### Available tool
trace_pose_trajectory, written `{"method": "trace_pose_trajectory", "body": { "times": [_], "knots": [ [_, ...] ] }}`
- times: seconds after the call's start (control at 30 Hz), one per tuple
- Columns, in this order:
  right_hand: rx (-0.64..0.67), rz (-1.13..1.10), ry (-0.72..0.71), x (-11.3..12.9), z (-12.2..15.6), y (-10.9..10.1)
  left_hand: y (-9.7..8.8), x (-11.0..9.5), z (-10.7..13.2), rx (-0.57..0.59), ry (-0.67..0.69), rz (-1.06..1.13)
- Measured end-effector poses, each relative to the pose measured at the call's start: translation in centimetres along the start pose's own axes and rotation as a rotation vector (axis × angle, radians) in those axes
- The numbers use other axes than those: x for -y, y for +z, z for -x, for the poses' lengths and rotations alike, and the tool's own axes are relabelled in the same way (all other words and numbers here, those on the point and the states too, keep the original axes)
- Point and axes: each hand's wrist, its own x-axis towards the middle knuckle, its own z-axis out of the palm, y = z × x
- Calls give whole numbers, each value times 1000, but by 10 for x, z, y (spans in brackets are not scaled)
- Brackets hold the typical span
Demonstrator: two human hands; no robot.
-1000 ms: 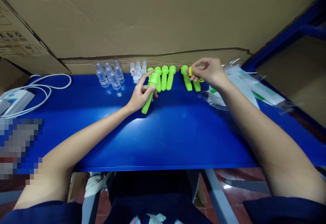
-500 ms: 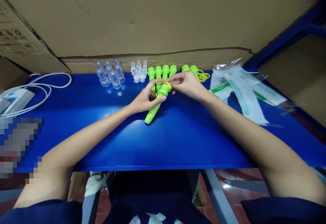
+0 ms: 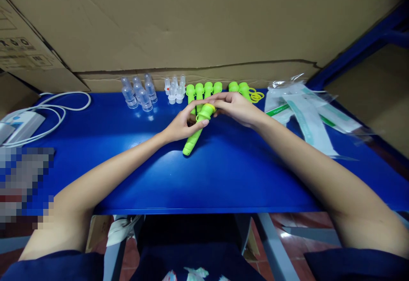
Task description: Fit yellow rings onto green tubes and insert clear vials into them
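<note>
My left hand (image 3: pixel 181 124) is closed around a lime-green plastic tube (image 3: pixel 192 141), shaped like a flashlight body, with a ridged, wider head. The tube leans over the table, its narrow tail pointing toward me and its head tilted up and right. A yellow ring (image 3: pixel 212 107) sits at the end of that head. The fingers of my right hand (image 3: pixel 238 108) are pinched together at the ring; the fingertips are partly hidden behind the head. Behind my hands stand several more lime-green tubes (image 3: pixel 208 88), and loose yellow rings (image 3: pixel 256 97) lie at their right.
Clear plastic bottle-shaped parts (image 3: pixel 145 100) and smaller clear pieces with white bases (image 3: pixel 171 95) stand along the back of the blue table (image 3: pixel 179 183). Plastic packets (image 3: pixel 308 123) lie at right. A white cable (image 3: pixel 60 112) and white box lie at left. Cardboard (image 3: pixel 198 25) walls the back.
The fingers of my right hand have shifted around the tube's head, and the yellow ring now sits lower and flatter on its end. My left hand keeps its hold.
</note>
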Motion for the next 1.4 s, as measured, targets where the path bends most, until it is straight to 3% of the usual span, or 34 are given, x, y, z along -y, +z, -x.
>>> {"method": "trace_pose_trajectory", "body": {
  "times": [0.13, 0.3, 0.67, 1.07, 1.4],
  "knots": [
    [-74, -114, -74, -4, -1, 7, 0, 9, -1, -51, -3, 52],
    [-54, -29, -195, -2, 0, 15, 0, 8, -2, -98, -23, 69],
    [66, -114, -142, -7, 0, 21, 4, -2, -1, -119, -90, 154],
    [-68, -147, -229, -16, -2, 26, 3, 6, -1, -222, -94, 220],
    [-134, -149, -344, -9, 0, 34, -9, -6, -4, -59, -91, 261]
  ]
}}
